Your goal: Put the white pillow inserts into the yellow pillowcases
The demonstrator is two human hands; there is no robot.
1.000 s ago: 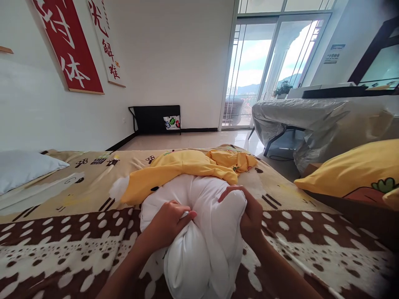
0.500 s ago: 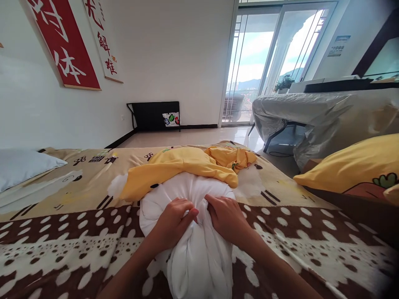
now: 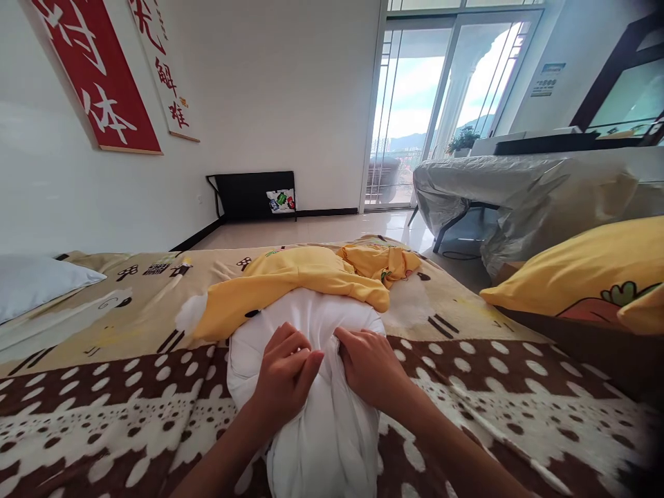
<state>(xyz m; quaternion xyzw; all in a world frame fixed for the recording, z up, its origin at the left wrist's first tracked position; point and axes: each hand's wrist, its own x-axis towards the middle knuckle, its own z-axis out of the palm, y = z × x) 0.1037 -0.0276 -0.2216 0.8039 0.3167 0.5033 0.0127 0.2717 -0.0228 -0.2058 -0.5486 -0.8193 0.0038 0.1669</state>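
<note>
A bunched white pillow insert (image 3: 311,443) lies in front of me on a bed with a brown, white-dotted and tan cartoon cover (image 3: 104,408). My left hand (image 3: 287,377) has its fingers curled, pinching the white fabric at the top of the bundle. Right beside it, my right hand (image 3: 372,366) grips the same white fabric, fingers closed into the folds. A yellow pillowcase (image 3: 290,283) lies crumpled just beyond the white bundle, touching its far edge.
A pale blue pillow (image 3: 36,283) lies at the bed's left edge and a yellow carrot-print pillow (image 3: 575,277) at the right. Beyond the bed are a plastic-covered table (image 3: 519,187), a black rack (image 3: 254,197) by the wall and glass balcony doors (image 3: 430,104).
My right hand slid from the right side of the white bundle to its top middle, next to my left hand. The bundle has been squeezed narrower.
</note>
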